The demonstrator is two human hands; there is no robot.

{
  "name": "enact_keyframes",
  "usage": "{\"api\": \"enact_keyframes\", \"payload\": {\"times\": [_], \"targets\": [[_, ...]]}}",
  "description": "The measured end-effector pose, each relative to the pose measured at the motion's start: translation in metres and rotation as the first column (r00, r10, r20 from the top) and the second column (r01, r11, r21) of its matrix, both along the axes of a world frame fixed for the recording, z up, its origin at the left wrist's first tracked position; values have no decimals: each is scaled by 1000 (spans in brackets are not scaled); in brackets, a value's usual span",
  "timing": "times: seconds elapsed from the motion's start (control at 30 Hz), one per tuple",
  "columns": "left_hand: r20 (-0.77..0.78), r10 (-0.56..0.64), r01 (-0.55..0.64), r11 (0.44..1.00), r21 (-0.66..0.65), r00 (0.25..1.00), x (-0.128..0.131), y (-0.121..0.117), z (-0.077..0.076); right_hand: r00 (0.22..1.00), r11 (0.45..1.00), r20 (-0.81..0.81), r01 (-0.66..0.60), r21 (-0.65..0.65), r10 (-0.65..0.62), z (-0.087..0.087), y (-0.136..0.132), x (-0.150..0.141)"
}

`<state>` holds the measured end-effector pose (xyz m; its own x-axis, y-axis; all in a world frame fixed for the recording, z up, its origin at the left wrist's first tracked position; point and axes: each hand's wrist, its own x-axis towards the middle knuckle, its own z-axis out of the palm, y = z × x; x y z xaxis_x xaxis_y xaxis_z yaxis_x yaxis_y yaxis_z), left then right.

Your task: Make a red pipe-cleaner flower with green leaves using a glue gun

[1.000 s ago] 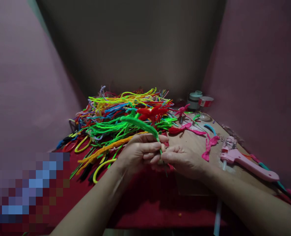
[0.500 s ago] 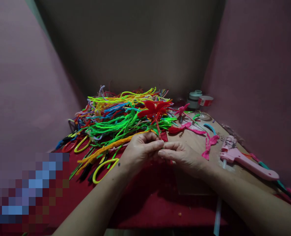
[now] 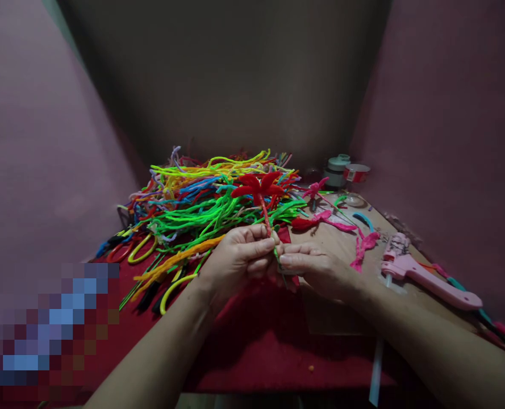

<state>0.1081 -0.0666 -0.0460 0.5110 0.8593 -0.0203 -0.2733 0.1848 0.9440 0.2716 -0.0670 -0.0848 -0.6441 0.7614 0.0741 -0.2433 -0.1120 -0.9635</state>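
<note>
Pinched in my left hand (image 3: 249, 250) is the stem of a red pipe-cleaner flower (image 3: 258, 188), its fuzzy petals spread at the top. The stem runs red below the petals, then green between my fingers. My right hand (image 3: 305, 264) closes its thumb and fingertips on the green lower part of that stem, just beside the left fingers. A thin end pokes out below both hands. Behind the flower lies a big heap of colourful pipe cleaners (image 3: 192, 218).
On a board (image 3: 324, 250) at the right lie pink pipe-cleaner pieces (image 3: 365, 248) and a pink glue gun (image 3: 431, 281) with a glue stick in it. Yellow-handled scissors (image 3: 173, 289) rest at the left on the red cloth (image 3: 252, 358). A jar (image 3: 336, 171) and tape roll (image 3: 357, 172) stand behind.
The flower has shifted slightly left and tilted, showing more of its stem. My right fingers have moved a little lower, and the green part now shows between my hands.
</note>
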Motion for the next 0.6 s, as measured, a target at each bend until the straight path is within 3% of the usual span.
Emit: {"api": "enact_keyframes", "payload": {"times": [0.13, 0.23, 0.47, 0.6], "targets": [[57, -54, 56, 998, -41, 997, 0, 4, -6, 1000, 997, 11, -6, -76, 6, 4, 0, -1], [77, -19, 23, 999, -50, 997, 2, 5, -8, 999, 995, 15, 48, -89, -47, 5, 0, -2], [-64, 155, -162, 981, -110, 986, 7, 1, -9, 968, 970, 90, 228, 86, -236, 2, 2, -4], [-143, 208, -205, 978, 37, 968, 11, 0, -11, 955, 957, 131, 242, 161, -264, 4, 0, -8]]}}
